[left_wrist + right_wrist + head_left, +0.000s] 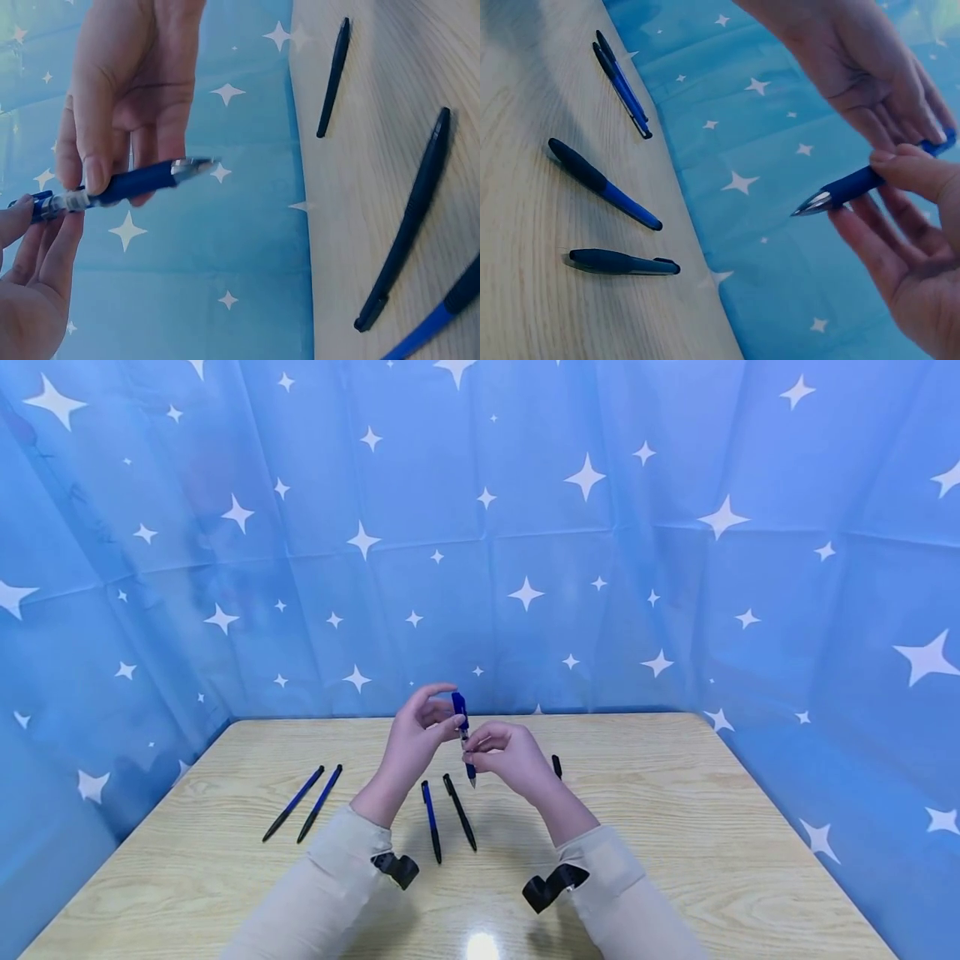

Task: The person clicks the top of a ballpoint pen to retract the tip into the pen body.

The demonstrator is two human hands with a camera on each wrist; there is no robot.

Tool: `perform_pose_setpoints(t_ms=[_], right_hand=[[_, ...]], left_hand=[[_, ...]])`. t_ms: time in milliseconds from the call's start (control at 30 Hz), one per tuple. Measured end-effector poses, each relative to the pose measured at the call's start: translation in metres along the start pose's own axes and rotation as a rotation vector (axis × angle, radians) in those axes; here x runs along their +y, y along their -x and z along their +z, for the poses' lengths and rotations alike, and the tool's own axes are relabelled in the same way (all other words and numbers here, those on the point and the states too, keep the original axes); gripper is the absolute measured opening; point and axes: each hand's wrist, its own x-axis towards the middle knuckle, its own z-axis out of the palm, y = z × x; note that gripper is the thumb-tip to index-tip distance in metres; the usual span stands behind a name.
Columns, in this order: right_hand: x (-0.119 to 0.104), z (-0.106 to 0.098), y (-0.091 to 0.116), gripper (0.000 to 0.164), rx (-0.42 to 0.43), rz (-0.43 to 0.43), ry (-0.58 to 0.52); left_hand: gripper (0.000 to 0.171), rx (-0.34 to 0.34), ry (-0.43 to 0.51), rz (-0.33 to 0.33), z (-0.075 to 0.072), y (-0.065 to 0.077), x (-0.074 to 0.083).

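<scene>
A blue pen (470, 771) with a clear middle section and a silver tip is held above the table, tip down. My left hand (415, 732) grips its upper end, the thumb beside the blue clip part. Lower on the barrel, the thumb and fingers of my right hand (513, 760) pinch it. In the left wrist view the pen's blue grip (139, 181) and metal point stick out past the right hand. The right wrist view shows the pen (855, 186) running between both hands, its top end partly hidden by fingers.
On the wooden table (675, 827) lie two blue-and-black pens (303, 792) (321, 802) at the left. Nearer the middle are another blue-and-black pen (431, 822) and a black pen (460, 812). A further black pen (557, 767) is partly hidden behind the right wrist. A starry blue curtain (480, 568) hangs behind.
</scene>
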Motion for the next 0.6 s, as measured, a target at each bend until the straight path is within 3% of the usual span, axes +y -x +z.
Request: perform_pose_setpoints(t_ms=[600], right_hand=[[0.002, 0.002, 0.002, 0.013, -0.044, -0.043, -0.125]], left_hand=[[0.034, 0.036, 0.052, 0.047, -0.002, 0.005, 0.015]])
